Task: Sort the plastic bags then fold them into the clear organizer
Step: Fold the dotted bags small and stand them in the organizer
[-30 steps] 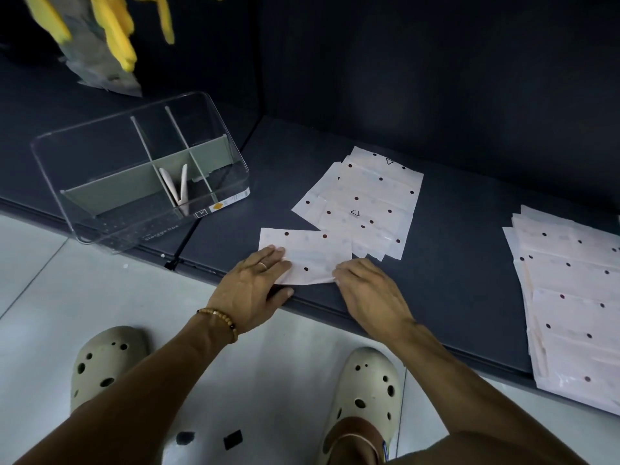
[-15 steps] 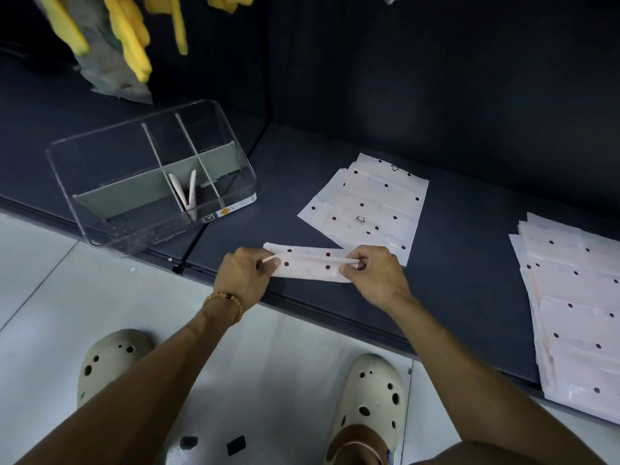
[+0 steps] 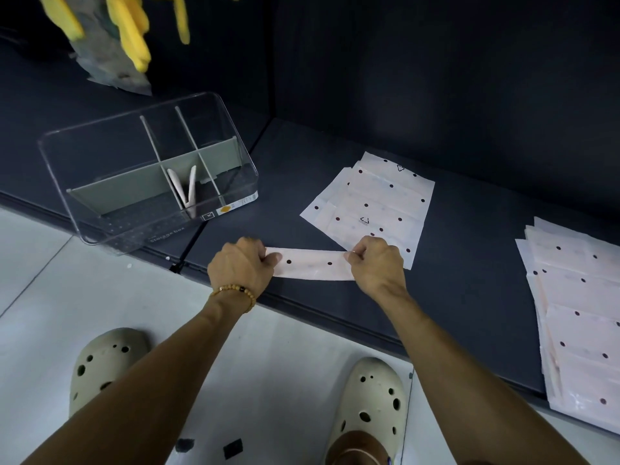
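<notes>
The dark bench (image 3: 469,297) carries everything: a big stack (image 3: 580,317) of dotted bags at its right edge, a smaller fanned pile (image 3: 372,199) in the middle, and the clear organizer (image 3: 147,169) at the left, which overhangs the front edge a little and has two folded bags (image 3: 184,189) standing in a middle compartment. Near the front edge, between organizer and pile, the strip (image 3: 313,265), a bag folded long and narrow, is held taut, the left hand (image 3: 240,266) pinching one end and the right hand (image 3: 375,263) the other, fingers of both curled onto it. The plastic looks slick and springy, so the fold may spring open if either pinch loosens. Its far end touches the pile and could drag a bag askew. A careless push into the organizer might tip it off the bench.
</notes>
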Tool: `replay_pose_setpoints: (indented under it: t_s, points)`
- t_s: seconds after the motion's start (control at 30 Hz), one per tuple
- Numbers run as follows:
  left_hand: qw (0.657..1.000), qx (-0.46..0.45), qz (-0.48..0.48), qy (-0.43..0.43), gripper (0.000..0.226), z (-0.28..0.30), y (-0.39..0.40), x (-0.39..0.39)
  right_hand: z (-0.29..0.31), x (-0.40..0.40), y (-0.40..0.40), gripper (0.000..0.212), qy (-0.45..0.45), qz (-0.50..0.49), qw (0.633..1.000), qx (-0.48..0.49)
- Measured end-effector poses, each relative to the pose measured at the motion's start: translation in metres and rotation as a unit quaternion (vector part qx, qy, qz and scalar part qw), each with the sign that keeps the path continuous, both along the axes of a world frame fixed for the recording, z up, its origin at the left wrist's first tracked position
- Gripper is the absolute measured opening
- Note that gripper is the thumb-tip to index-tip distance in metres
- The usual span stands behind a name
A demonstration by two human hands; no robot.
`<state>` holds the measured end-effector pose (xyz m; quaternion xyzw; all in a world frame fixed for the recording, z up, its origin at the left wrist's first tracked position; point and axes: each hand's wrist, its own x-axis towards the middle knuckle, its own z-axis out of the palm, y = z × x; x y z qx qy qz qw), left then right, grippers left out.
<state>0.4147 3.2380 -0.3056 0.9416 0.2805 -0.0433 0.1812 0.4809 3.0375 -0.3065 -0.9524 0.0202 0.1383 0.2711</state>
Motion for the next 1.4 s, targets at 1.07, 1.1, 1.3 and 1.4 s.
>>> replay_pose_setpoints:
  t_s: [1.07,1.1,1.3,1.4]
  points:
    - [0.919,0.092,-0.356,-0.144,0.033,-0.018,0.018,-0.028,-0.008,-0.049,-0.037,0.075,-0.115,0.325,0.909,-0.233]
    - [0.919,0.104,-0.350,-0.151,0.031,-0.018,0.016,-0.029,-0.004,-0.052,-0.032,0.071,-0.140,0.320,0.909,-0.225]
    - [0.918,0.138,-0.344,-0.140,0.042,-0.012,0.008,-0.062,-0.003,-0.073,-0.004,0.046,-0.202,0.356,0.898,-0.163]
    - [0.914,0.117,-0.375,-0.101,0.051,-0.006,0.011,-0.072,-0.005,-0.071,-0.004,0.043,-0.207,0.356,0.899,-0.150]
